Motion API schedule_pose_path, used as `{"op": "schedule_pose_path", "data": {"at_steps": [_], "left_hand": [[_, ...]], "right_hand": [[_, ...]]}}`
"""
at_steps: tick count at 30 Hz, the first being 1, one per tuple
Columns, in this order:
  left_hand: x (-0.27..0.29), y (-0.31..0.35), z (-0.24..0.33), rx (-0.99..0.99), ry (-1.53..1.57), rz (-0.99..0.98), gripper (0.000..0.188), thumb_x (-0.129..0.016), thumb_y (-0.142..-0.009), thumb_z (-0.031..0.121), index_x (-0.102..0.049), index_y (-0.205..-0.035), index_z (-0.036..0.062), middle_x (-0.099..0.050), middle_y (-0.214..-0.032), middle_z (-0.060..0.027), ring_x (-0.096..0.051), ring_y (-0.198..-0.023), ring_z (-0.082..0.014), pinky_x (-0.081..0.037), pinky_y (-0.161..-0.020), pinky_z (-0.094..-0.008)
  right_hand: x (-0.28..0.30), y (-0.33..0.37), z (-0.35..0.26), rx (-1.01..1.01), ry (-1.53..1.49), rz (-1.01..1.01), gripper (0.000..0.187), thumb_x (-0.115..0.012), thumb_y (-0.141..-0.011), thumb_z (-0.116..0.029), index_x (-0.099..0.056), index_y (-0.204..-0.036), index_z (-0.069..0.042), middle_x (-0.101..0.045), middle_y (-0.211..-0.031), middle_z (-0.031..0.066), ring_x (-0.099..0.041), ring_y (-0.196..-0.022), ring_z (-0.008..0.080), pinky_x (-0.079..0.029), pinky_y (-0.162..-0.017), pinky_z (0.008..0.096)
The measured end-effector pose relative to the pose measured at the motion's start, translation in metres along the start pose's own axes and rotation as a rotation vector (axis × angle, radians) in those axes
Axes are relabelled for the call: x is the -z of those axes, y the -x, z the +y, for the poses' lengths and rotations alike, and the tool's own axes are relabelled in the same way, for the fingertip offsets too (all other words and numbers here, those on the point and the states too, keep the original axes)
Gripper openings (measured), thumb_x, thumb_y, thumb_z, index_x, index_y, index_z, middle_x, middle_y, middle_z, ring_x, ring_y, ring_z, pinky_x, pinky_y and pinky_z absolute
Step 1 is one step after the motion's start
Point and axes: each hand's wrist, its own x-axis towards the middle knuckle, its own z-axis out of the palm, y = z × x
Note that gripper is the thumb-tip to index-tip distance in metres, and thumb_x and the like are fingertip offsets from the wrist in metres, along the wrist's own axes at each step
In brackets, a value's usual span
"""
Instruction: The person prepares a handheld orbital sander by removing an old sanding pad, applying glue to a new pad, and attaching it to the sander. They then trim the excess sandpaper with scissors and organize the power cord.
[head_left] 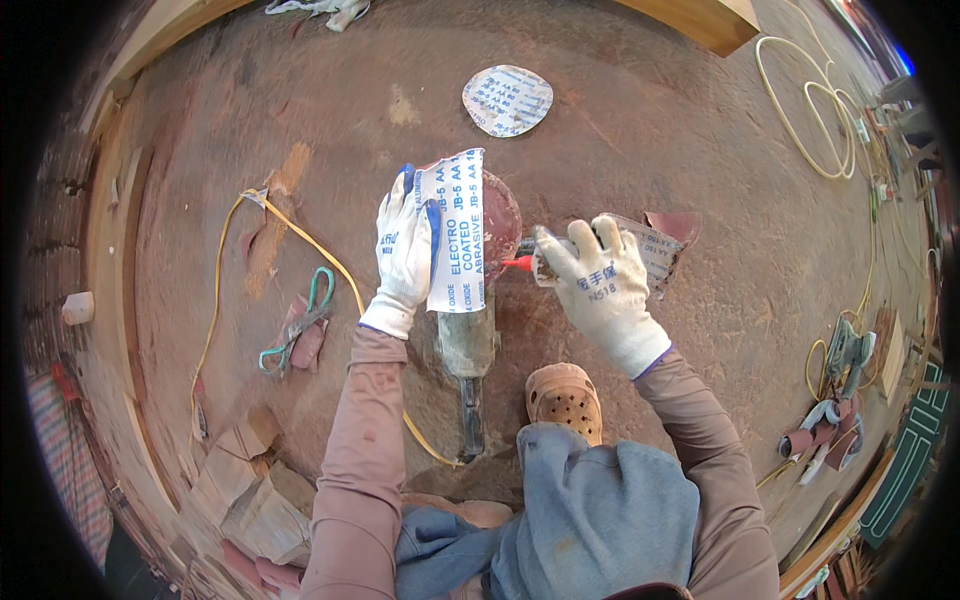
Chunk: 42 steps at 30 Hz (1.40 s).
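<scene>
My left hand (398,255), in a white glove with blue palm coating, grips the left edge of a sandpaper sheet (455,235), printed backing up. The sheet partly covers a round, dark red pad (503,222) on a grinder-like power tool (467,345) lying on the floor. My gloved right hand (605,285) is closed round a small bottle, mostly hidden by the fingers. Its red nozzle (519,263) points left at the pad's edge, beside the sheet. Torn sandpaper (660,250) lies just beyond this hand.
A round sandpaper disc (508,101) lies farther off. To the left are teal-handled scissors (300,325) on sandpaper scraps and a yellow cord (335,262) running to the tool. Cardboard (260,490) lies at lower left. Another sander-like tool (850,355) and a coiled hose (805,110) are at right.
</scene>
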Motion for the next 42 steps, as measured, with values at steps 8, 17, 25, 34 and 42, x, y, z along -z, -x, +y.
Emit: {"op": "schedule_pose_path", "data": {"at_steps": [8,17,25,34,42], "left_hand": [[0.004,0.001,0.005,-0.110,-0.163,-0.005,0.052,-0.037,-0.111,0.035,-0.053,-0.148,0.0024,-0.044,-0.159,-0.0206,-0.035,-0.151,-0.0349,-0.020,-0.125,-0.0476],[0.006,-0.003,0.009,-0.145,-0.206,-0.011,0.047,-0.042,-0.110,0.032,-0.057,-0.144,0.0034,-0.047,-0.156,-0.0211,-0.038,-0.149,-0.0355,-0.023,-0.124,-0.0485],[0.004,-0.002,0.006,-0.092,-0.134,-0.019,0.050,-0.040,-0.109,0.034,-0.056,-0.145,0.0030,-0.044,-0.158,-0.0220,-0.038,-0.148,-0.0372,-0.022,-0.124,-0.0494],[0.001,0.000,0.006,-0.140,-0.238,0.012,0.051,-0.036,-0.110,0.035,-0.055,-0.146,0.0046,-0.047,-0.157,-0.0195,-0.035,-0.150,-0.0358,-0.021,-0.124,-0.0517],[0.006,0.000,0.018,-0.109,-0.224,0.008,0.051,-0.035,-0.110,0.035,-0.054,-0.148,0.0062,-0.047,-0.156,-0.0192,-0.035,-0.150,-0.0353,-0.021,-0.124,-0.0531]], "right_hand": [[0.010,0.001,-0.014,0.024,-0.051,-0.034,0.050,-0.070,-0.081,-0.016,-0.064,-0.130,-0.020,-0.058,-0.111,0.0041,-0.053,-0.111,0.0278,-0.048,-0.090,0.0456],[0.007,-0.030,0.018,-0.001,0.017,0.042,0.049,-0.073,-0.079,-0.018,-0.065,-0.128,-0.020,-0.058,-0.109,0.0035,-0.054,-0.107,0.0269,-0.048,-0.088,0.0436],[-0.011,-0.095,0.031,0.072,0.108,0.071,0.051,-0.074,-0.082,-0.022,-0.065,-0.131,-0.022,-0.058,-0.113,0.0036,-0.054,-0.110,0.0254,-0.047,-0.092,0.0438],[-0.007,-0.074,0.036,0.068,0.149,0.096,0.052,-0.074,-0.080,-0.023,-0.065,-0.131,-0.023,-0.058,-0.112,0.0014,-0.054,-0.110,0.0244,-0.047,-0.090,0.0424],[0.007,-0.017,0.009,0.020,0.079,0.019,0.060,-0.079,-0.074,-0.019,-0.065,-0.132,-0.023,-0.052,-0.107,0.0005,-0.050,-0.106,0.0232,-0.048,-0.089,0.0410]]}}
